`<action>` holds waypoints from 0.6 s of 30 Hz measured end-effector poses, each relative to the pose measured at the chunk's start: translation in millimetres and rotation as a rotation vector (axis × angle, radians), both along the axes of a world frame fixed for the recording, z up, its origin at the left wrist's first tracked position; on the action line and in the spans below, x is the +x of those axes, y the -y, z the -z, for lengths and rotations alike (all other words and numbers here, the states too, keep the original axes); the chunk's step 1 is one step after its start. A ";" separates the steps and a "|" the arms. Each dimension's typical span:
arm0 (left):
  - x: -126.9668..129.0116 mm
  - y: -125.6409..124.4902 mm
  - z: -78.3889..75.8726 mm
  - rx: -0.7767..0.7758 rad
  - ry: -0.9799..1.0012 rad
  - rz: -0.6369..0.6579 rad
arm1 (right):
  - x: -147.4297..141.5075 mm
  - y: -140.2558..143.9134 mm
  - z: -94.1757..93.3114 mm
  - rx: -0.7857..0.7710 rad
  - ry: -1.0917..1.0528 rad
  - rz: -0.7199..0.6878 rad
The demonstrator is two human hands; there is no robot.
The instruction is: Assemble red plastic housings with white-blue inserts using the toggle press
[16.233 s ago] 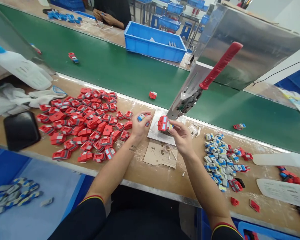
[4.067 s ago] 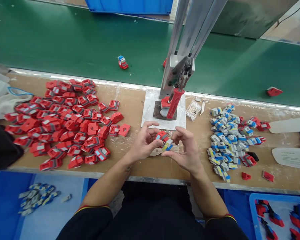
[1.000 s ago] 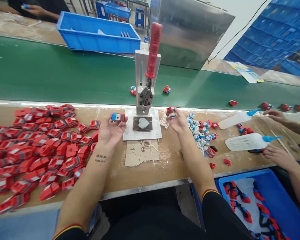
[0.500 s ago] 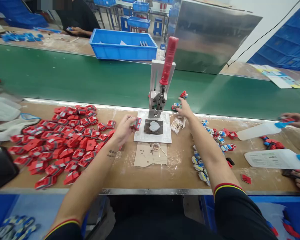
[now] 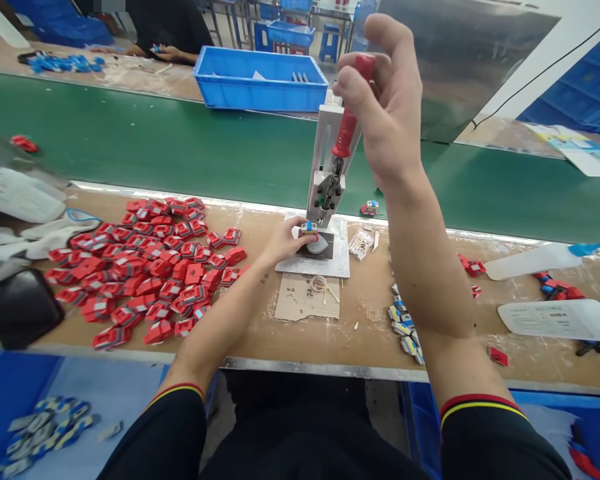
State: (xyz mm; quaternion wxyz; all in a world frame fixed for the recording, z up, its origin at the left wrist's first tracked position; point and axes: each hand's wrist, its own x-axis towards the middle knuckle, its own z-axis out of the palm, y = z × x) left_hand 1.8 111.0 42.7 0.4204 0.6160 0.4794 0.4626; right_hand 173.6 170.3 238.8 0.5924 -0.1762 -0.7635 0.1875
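My left hand (image 5: 286, 241) pinches a small red, white and blue toy car (image 5: 309, 229) at the heart-shaped grey pad (image 5: 317, 244) on the press's base plate (image 5: 337, 268). Whether the car fully rests on the pad I cannot tell. Up high, my right hand (image 5: 393, 113) has its thumb and some fingers loosely around the red handle (image 5: 347, 130) of the hand press (image 5: 325, 190), index finger raised. The handle stands upright, leaning right. Beyond the base plate another toy car (image 5: 369, 208) sits by the green belt.
A heap of red car shells (image 5: 150, 267) covers the left of the bench. Cardboard (image 5: 300, 308) with swabs lies in front of the press. Joined cars (image 5: 405, 330) and white bottles (image 5: 555, 317) are on the right. A blue bin (image 5: 260, 80) stands across the green belt (image 5: 145, 140).
My left hand has brought a toy car right, to the pad under the press. My right hand has left the cars by the belt and risen to the red handle.
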 end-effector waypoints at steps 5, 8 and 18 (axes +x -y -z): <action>7.2 -4.6 4.4 -0.172 0.377 -0.222 | -1.5 6.5 2.7 0.035 -0.008 0.041; 2.5 -5.7 4.2 -0.376 0.681 -0.325 | 3.0 8.2 4.2 0.021 0.026 0.041; -0.8 -0.8 5.6 -0.343 0.629 -0.149 | 0.6 8.9 7.1 0.029 -0.012 0.020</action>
